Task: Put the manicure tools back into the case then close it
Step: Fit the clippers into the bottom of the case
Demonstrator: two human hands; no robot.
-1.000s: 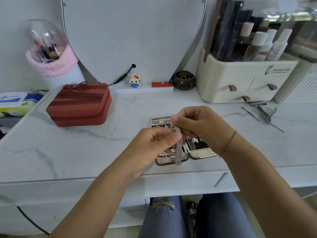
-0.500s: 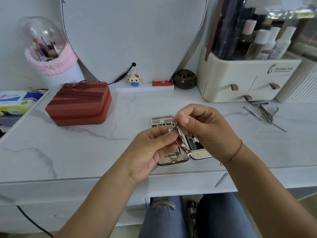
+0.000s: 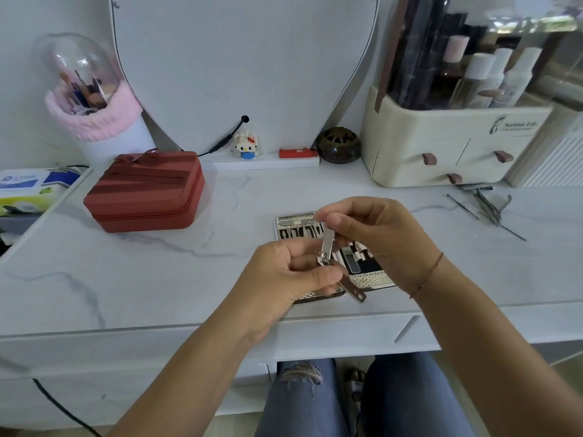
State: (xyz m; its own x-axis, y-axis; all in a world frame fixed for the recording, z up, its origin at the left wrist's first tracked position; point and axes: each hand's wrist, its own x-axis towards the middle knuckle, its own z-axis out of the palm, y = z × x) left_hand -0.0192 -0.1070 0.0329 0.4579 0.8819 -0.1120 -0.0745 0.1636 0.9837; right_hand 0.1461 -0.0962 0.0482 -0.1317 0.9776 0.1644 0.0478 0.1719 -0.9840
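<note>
Holding a nail clipper above the open case, both hands are busy with one tool and nothing is going into a slot at this moment. The left hand has its fingers closed on the clipper's body near the pivot, while the right hand pinches the raised lever end between thumb and forefinger — so the clipper looks unfolded, and my guess is that it has to be folded flat before it can be seated. The case lies flat on the bench directly under the hands, both halves spread open. Its far half shows a row of slim metal tools already tucked in their loops; the near half, partly hidden by the right hand, holds what seems to be a file and a few more pieces, though I cannot tell how many slots are free. Well off to the right, close to the cream organiser, a small heap of loose tools lies on the bench — nippers or scissors and a couple of thin picks, as far as the blur allows. So the job reads as partly done: some tools are stowed, the clipper and that heap are left, and the case has yet to be shut.
</note>
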